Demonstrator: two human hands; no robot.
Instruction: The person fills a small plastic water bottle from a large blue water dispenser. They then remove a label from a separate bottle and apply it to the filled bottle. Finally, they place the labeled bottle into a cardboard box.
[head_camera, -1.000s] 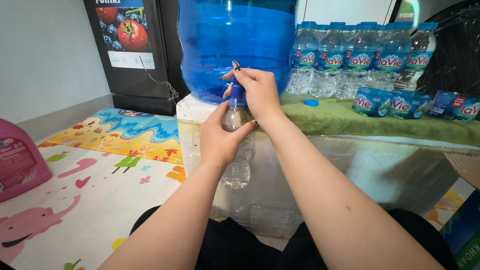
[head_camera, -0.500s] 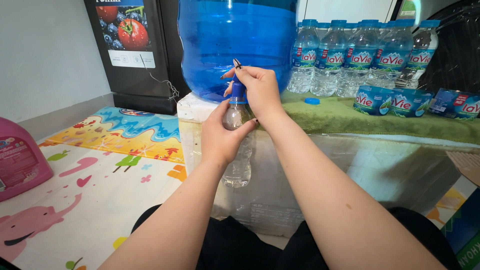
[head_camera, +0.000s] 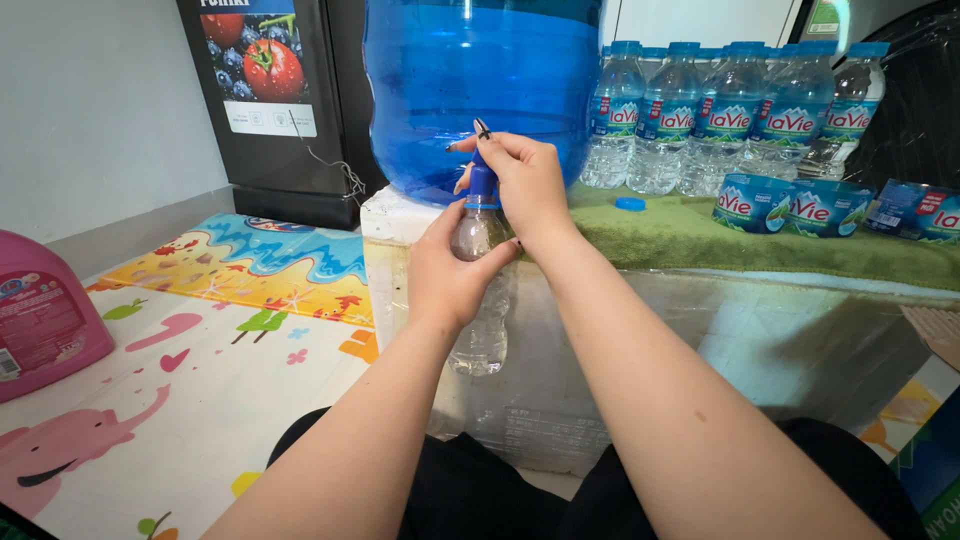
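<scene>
**Small bottle held under the tap of a big blue jug**

The small clear plastic bottle (head_camera: 480, 300) hangs upright in front of the white foam box (head_camera: 700, 340), its mouth pressed right up under the blue tap (head_camera: 481, 183) at the foot of the large blue water jug (head_camera: 480, 90). The left hand (head_camera: 450, 275) is wrapped around the bottle's upper part, fingers closed on it, which keeps the neck lined up with the spout. The right hand (head_camera: 525, 180) is closed over the tap from above, fingers pinched around its lever, touching the bottle's top. The two hands sit close together, almost touching. I judge the jug stands at the box's edge so that a bottle fits beneath the spout.

Beside the jug, on a green cloth (head_camera: 760, 235), stand a row of filled water bottles (head_camera: 730, 115), with a loose blue cap (head_camera: 630, 204) and a few blue labelled packs (head_camera: 790, 205) nearby. A pink detergent jug (head_camera: 40, 320) rests on the colourful play mat (head_camera: 200, 340) to the left.

Against the earlier frames, almost nothing differs: both hands keep the same grip and the bottle stays at the tap, with only a slight shift of the camera.
</scene>
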